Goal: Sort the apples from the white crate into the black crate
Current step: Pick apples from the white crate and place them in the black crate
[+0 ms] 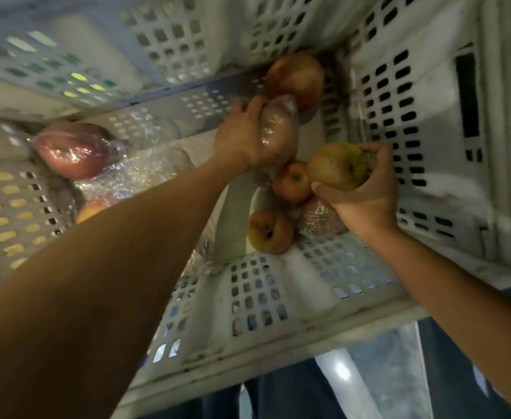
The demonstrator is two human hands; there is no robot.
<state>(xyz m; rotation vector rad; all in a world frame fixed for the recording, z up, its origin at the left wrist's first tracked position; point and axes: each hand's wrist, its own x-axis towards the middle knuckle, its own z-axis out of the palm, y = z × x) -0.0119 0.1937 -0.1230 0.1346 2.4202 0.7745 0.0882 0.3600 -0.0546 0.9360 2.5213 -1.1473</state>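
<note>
Both hands are down inside the white crate (278, 285), reaching toward its far right corner where most of the loose fruit lies. The left hand (242, 137) has its grip clenched around a wrapped apple (278, 131), the clear film crinkled under the fingers, just in front of a bare reddish apple (296, 75) that sits against the far wall. The right hand (366, 192) grasps a yellow-green apple (338, 166) from the side, thumb under and fingers curled over the top, held just above a small red apple (292, 181), another wrapped one (320, 219) and a blotchy apple (270, 231) near the crate's near wall. A further wrapped apple (72, 151) rests at the left wall beside loose plastic film (133, 176). The black crate is not in view, so both fruits have to be carried out over the high slotted walls. The likeliest slip is on the left: the film looks slick and may slide over the fruit, letting it drop onto those below and bruise them. The right-hand apple is large for that grip and could roll off the thumb if the wrist turns. Either forearm could also knock the rim on the way up, and the picture is blurred, which hints at haste.
</note>
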